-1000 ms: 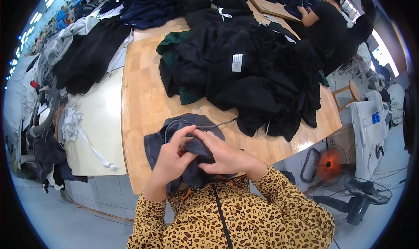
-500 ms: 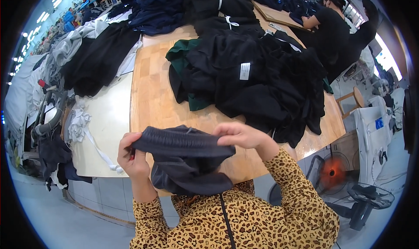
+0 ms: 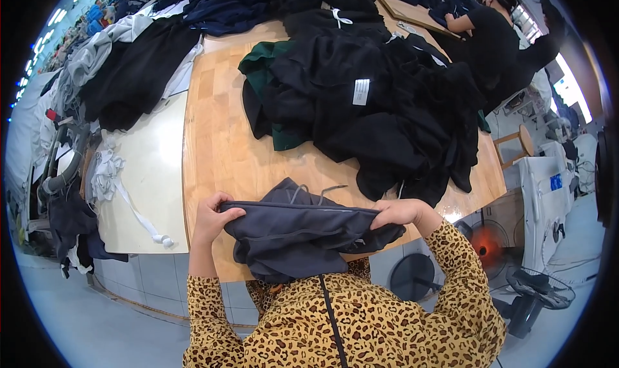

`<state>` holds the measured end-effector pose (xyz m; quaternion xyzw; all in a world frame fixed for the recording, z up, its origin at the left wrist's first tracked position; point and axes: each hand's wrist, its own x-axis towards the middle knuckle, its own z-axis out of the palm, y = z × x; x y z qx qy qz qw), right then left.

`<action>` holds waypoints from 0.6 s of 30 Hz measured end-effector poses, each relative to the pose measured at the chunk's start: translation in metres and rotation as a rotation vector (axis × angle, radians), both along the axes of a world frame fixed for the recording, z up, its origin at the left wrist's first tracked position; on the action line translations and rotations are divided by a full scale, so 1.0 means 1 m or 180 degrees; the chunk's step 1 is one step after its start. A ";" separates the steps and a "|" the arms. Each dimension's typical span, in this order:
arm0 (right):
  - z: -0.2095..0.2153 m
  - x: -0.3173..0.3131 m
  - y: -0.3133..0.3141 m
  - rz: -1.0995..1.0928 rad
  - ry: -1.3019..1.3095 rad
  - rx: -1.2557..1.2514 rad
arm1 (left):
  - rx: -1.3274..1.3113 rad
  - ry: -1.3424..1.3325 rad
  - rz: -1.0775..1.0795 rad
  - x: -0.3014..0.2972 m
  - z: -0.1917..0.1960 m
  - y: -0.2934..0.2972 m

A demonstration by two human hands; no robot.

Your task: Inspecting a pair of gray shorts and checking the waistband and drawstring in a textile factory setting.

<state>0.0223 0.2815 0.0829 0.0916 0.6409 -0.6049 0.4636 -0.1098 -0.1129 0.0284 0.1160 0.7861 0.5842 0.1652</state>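
Observation:
A dark grey drawstring-waist garment is stretched sideways at the near edge of the table; whether it is shorts or long pants I cannot tell. Its waistband edge runs nearly straight between my hands. My left hand pinches one end, thumb on top. At the other end my right hand grips the edge between thumb and fingers. Grey cord ends stick out beyond the band, toward the table. Loose folds hang down in front of my leopard-print jacket.
A heap of black clothes with green parts covers the wooden table ahead. White strips lie on a pale board at left. A fan stands at right. A person in black works at far right.
The garment has been turned and pulled wider, and its cord ends now show. My right hand has moved right and closed on the band. The view has shifted slightly.

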 end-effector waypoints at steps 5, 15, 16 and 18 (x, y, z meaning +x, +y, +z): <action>-0.023 0.005 0.020 -0.0133 -0.0128 -0.0350 | -0.0098 0.0225 0.0032 -0.001 -0.009 0.002; -0.023 0.001 0.016 0.0148 0.0380 -0.0256 | -0.0200 0.0734 0.0226 0.002 -0.023 -0.004; -0.020 0.000 0.014 0.0139 0.0386 -0.0256 | -0.0199 0.0740 0.0217 0.002 -0.024 -0.004; -0.011 -0.001 0.012 0.0318 0.0938 -0.0011 | -0.0054 0.0592 0.0393 0.001 -0.021 -0.003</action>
